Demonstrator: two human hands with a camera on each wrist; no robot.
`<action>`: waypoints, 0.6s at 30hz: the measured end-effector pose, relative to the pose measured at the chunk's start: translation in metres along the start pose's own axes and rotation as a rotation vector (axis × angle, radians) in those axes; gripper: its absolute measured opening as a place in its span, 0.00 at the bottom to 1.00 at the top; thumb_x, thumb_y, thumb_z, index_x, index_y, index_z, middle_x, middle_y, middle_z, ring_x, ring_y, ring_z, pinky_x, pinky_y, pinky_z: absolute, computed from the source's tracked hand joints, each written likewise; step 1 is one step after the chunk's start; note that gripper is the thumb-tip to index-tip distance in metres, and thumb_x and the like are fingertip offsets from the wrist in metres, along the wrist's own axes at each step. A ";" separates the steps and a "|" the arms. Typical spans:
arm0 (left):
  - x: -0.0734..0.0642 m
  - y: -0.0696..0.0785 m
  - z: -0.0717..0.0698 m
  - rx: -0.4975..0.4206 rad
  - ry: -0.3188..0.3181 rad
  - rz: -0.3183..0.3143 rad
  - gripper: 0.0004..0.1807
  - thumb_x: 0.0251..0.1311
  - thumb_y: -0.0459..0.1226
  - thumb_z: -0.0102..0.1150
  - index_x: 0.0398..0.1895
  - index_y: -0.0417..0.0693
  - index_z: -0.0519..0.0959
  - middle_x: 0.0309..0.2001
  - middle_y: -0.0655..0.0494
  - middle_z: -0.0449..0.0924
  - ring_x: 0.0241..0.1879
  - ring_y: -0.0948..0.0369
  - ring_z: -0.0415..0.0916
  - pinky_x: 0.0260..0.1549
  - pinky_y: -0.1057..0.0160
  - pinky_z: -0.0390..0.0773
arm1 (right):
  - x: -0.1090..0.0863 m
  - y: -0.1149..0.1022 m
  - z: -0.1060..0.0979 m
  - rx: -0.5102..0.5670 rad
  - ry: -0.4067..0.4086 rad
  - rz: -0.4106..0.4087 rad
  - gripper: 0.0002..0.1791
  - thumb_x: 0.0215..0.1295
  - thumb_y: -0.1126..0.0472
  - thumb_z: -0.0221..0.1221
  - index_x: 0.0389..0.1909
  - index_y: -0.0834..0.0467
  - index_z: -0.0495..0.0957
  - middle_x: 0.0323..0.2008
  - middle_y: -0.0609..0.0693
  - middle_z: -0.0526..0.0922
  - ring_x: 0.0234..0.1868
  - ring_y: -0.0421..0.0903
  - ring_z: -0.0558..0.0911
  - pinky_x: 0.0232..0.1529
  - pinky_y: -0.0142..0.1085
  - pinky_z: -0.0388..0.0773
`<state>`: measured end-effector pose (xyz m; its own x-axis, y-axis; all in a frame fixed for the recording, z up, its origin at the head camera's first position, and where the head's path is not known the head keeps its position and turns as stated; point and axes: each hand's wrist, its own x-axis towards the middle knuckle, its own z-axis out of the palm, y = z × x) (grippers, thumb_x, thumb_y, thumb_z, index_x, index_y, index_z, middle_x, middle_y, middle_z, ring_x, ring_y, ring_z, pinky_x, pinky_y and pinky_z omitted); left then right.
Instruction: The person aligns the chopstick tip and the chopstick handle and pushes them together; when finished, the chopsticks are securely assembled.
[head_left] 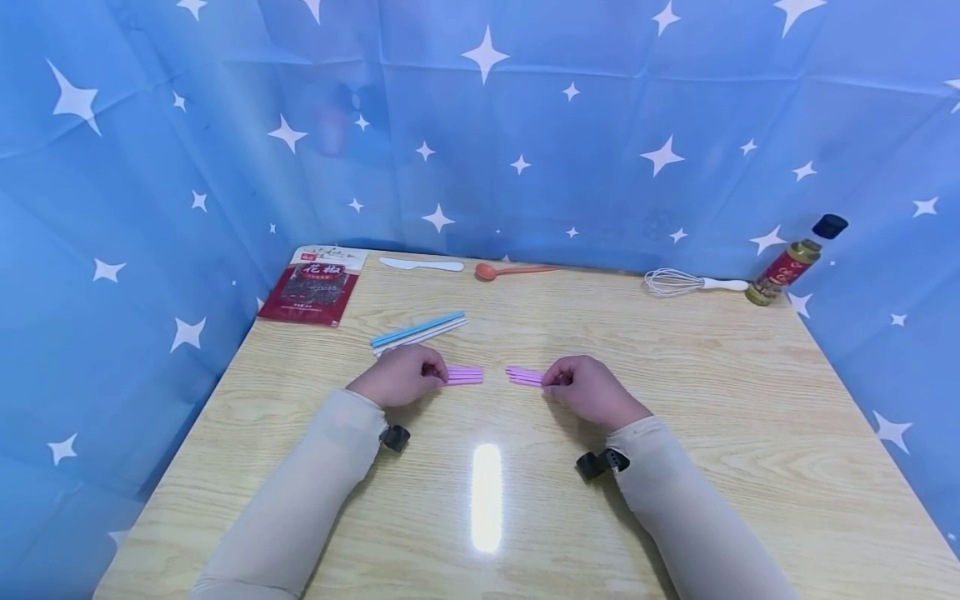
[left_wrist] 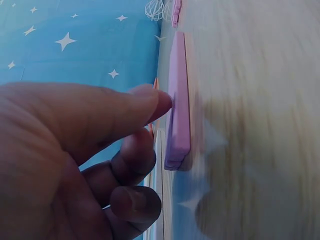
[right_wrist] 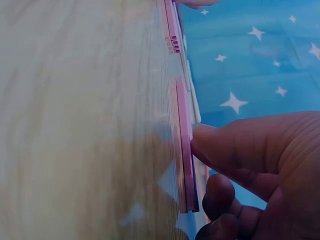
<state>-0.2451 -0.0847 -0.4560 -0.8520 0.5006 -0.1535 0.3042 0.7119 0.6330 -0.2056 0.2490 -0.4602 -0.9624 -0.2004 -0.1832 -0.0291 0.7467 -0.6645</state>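
Two groups of slim pink sticks lie on the wooden table with a gap between them. My left hand (head_left: 401,375) pinches the outer part of the left pink sticks (head_left: 467,375) between thumb and index finger. In the left wrist view, the thumb tip meets the upper edge of these pink sticks (left_wrist: 180,90), and the other fingers curl loosely. My right hand (head_left: 588,389) likewise pinches the right pink sticks (head_left: 522,375) at their outer end. The right wrist view shows the thumb against the pink sticks (right_wrist: 184,120). Both groups rest flat, side by side, partly covered by the fingers.
Blue sticks (head_left: 416,330) and white sticks (head_left: 431,333) lie just beyond my left hand. Along the back are a red spice bag (head_left: 311,287), white knife (head_left: 422,264), orange spoon (head_left: 487,272), whisk (head_left: 675,282) and oil bottle (head_left: 783,271). A starry blue curtain (head_left: 480,158) borders the table.
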 end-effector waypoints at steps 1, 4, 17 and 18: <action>0.000 0.000 0.000 0.003 -0.003 0.000 0.05 0.70 0.36 0.66 0.37 0.57 0.87 0.33 0.61 0.80 0.33 0.60 0.72 0.38 0.59 0.72 | 0.000 0.000 0.000 -0.004 -0.002 0.000 0.02 0.70 0.63 0.67 0.39 0.54 0.87 0.31 0.49 0.80 0.33 0.46 0.74 0.35 0.38 0.71; 0.000 0.001 0.000 0.009 -0.008 -0.004 0.03 0.68 0.36 0.67 0.37 0.57 0.86 0.32 0.60 0.79 0.33 0.60 0.72 0.38 0.59 0.71 | -0.001 0.000 0.000 -0.010 -0.014 -0.009 0.02 0.71 0.63 0.66 0.38 0.54 0.87 0.31 0.48 0.80 0.33 0.46 0.74 0.35 0.38 0.72; -0.003 0.006 0.000 0.138 -0.020 -0.035 0.09 0.65 0.37 0.70 0.28 0.55 0.80 0.27 0.61 0.78 0.30 0.61 0.73 0.41 0.57 0.71 | -0.006 -0.009 0.000 -0.105 -0.050 0.015 0.05 0.71 0.65 0.63 0.33 0.57 0.83 0.28 0.48 0.79 0.28 0.45 0.74 0.31 0.38 0.71; -0.003 0.006 0.000 0.124 -0.014 -0.035 0.09 0.65 0.37 0.69 0.28 0.55 0.80 0.27 0.60 0.78 0.30 0.60 0.72 0.39 0.57 0.71 | -0.006 -0.010 0.000 -0.102 -0.048 0.011 0.05 0.71 0.65 0.63 0.34 0.57 0.82 0.29 0.49 0.78 0.28 0.45 0.74 0.31 0.38 0.71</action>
<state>-0.2407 -0.0823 -0.4520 -0.8574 0.4803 -0.1851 0.3251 0.7841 0.5286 -0.1990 0.2427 -0.4526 -0.9490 -0.2199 -0.2261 -0.0481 0.8094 -0.5852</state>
